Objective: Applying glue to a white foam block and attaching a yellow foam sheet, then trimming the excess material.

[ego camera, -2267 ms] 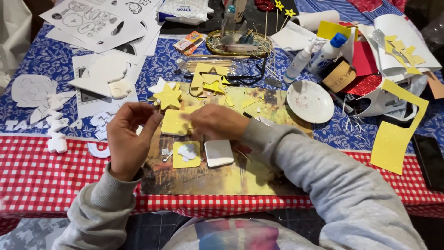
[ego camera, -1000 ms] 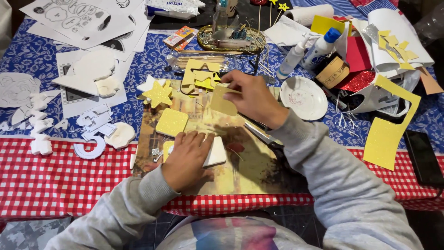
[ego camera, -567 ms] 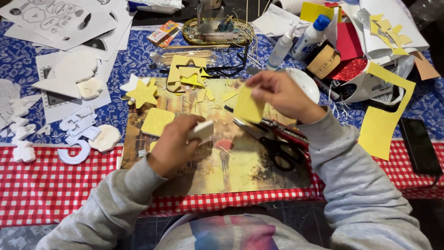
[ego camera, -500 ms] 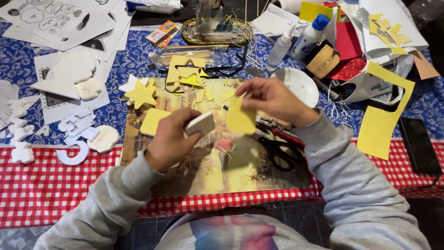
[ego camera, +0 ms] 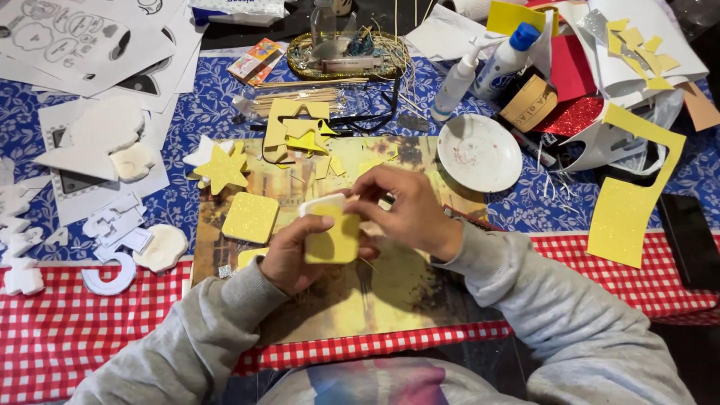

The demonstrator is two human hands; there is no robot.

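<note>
- A printed mat (ego camera: 390, 307) lies over the red checked tablecloth (ego camera: 90, 330).
- The left hand (ego camera: 289, 255) and right hand (ego camera: 405, 210) meet above it, both pinching one yellow glitter square (ego camera: 334, 238) backed by a white foam piece (ego camera: 319, 204).
- A second yellow square (ego camera: 250, 217) rests just left.

white block (ego camera: 324, 204) behind yellow square (ego camera: 333, 238), scissors (ego camera: 469, 218) under right hand (ego camera: 405, 211)

Table (ego camera: 45, 337) w/ red check cloth, blue floral cloth (ego camera: 210, 112)
</note>
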